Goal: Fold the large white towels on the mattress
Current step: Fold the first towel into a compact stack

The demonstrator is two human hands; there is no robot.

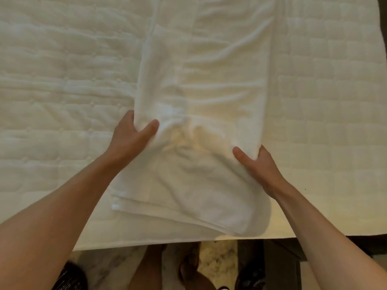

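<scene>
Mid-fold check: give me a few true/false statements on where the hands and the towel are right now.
1. The left hand and right hand both grip the towel. True.
2. The towel is rolled into a tight cylinder. False: it lies stretched out long, away from the person, and wrinkled.
3. The towel lies on a quilted mattress. True.
4. The left hand holds the towel's far end. False: it grips the left edge, toward the near end.
</scene>
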